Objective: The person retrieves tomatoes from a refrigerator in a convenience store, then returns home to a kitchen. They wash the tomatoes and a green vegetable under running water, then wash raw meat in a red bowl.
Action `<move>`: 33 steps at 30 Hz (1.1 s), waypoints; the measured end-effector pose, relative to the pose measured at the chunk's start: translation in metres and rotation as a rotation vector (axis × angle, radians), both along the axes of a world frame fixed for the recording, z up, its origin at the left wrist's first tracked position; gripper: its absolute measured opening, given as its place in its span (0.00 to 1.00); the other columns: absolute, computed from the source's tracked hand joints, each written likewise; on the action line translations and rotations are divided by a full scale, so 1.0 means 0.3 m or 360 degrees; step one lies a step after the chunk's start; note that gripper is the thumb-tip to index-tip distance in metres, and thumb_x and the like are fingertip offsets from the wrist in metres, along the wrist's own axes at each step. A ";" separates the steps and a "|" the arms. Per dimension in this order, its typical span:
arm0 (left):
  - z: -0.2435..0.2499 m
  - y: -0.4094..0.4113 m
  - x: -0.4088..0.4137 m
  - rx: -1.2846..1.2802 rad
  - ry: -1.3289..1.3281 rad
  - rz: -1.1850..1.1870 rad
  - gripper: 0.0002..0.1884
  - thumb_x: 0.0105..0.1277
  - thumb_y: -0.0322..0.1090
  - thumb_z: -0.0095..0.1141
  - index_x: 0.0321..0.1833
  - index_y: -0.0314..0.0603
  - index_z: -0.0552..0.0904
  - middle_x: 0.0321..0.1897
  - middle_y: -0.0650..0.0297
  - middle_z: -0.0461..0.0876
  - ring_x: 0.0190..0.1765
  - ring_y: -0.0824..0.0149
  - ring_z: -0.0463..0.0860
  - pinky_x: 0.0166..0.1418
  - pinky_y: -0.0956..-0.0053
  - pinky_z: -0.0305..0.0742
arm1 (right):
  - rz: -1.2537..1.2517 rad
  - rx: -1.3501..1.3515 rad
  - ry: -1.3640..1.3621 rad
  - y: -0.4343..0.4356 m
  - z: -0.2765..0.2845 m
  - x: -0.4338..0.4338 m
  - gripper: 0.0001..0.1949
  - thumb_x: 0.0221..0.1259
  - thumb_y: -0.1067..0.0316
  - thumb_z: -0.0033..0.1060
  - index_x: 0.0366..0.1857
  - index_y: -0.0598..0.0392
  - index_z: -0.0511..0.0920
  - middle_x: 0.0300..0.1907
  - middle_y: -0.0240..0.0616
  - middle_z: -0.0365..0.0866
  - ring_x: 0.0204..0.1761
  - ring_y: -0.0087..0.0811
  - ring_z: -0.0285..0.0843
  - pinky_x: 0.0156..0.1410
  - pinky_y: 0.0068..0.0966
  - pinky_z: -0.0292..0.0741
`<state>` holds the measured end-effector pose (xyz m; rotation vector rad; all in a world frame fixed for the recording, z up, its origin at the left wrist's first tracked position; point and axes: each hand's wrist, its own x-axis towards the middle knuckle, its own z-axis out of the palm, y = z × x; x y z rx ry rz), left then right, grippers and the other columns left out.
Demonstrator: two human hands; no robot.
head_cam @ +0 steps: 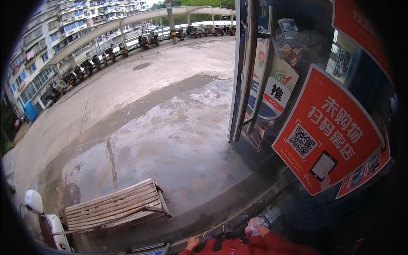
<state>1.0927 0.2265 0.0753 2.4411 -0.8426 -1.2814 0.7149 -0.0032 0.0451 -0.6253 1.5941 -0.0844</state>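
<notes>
At the bottom of the view, my right hand [263,230] grips a clear plastic bag [254,225] with something pink inside, too blurred to name. My left hand [192,243] hangs at my other side, beside my shoe [208,235]. It looks curled, but its fingers are too small to make out. Ahead and to the right stands a glass door [258,134] with a long metal pull handle [245,95] and a push sticker [276,93]. Both hands are well below the handle and apart from it.
A slatted wooden bench [114,207] stands outside at the lower left, beside a white scooter [57,231]. A door threshold [255,204] curves before my feet. Red posters [328,130] with writing hang on the right. Parked scooters [86,66] line the far side of the concrete yard [153,111].
</notes>
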 end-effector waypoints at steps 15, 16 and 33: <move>-0.141 0.019 0.158 -0.0001 0.0402 -0.0201 0.12 0.54 0.36 0.55 0.32 0.34 0.87 0.20 0.57 0.83 0.26 0.67 0.82 0.33 0.72 0.77 | -0.1446 -0.0067 -0.0071 0.478 0.123 -0.086 0.07 0.48 0.69 0.64 0.27 0.54 0.74 0.20 0.32 0.69 0.17 0.31 0.66 0.22 0.31 0.65; -0.161 -0.018 0.163 0.0020 0.0384 -0.0288 0.11 0.55 0.35 0.55 0.32 0.34 0.86 0.20 0.58 0.83 0.26 0.68 0.82 0.32 0.73 0.76 | -0.1516 -0.0102 -0.0011 0.542 0.141 -0.106 0.06 0.50 0.67 0.61 0.28 0.54 0.74 0.21 0.33 0.71 0.19 0.31 0.67 0.23 0.31 0.66; -0.042 -0.331 -0.339 -0.0562 0.0334 -0.2301 0.07 0.56 0.32 0.53 0.25 0.34 0.79 0.19 0.59 0.81 0.20 0.65 0.78 0.22 0.67 0.68 | -0.1044 -0.0355 0.1282 1.420 0.167 -0.488 0.13 0.57 0.62 0.48 0.41 0.57 0.79 0.36 0.43 0.83 0.37 0.39 0.82 0.41 0.34 0.77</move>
